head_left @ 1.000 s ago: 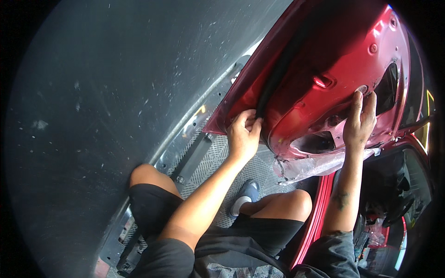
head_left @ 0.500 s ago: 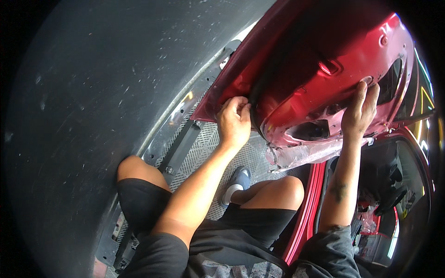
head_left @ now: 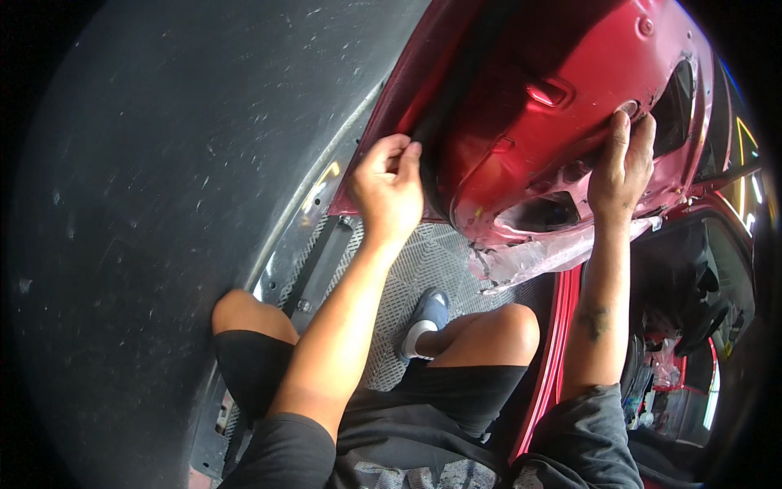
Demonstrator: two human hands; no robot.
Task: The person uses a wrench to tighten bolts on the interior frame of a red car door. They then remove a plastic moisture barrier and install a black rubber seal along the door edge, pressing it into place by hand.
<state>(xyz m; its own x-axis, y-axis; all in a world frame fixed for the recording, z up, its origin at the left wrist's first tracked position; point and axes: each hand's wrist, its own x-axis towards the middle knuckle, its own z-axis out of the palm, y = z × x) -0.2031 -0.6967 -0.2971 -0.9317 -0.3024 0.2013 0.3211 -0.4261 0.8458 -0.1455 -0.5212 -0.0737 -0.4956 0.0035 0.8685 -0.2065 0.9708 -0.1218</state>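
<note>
1. While facing the open red car door (head_left: 546, 130), holds the left hand (head_left: 389, 191) at the black strip (head_left: 437, 130) along its edge, with thumb curled to fingers; impossible to tell whether gripping it.
2. Rests the right hand (head_left: 621, 175), outstretched and unclenched, against the door at a round hole (head_left: 628, 107), probably for bracing.
3. Has the door standing between a scratched dark panel (head_left: 187, 163) and a red sill (head_left: 555, 334), with torn film (head_left: 542, 261) at the near edge, apparently open for access.
</note>
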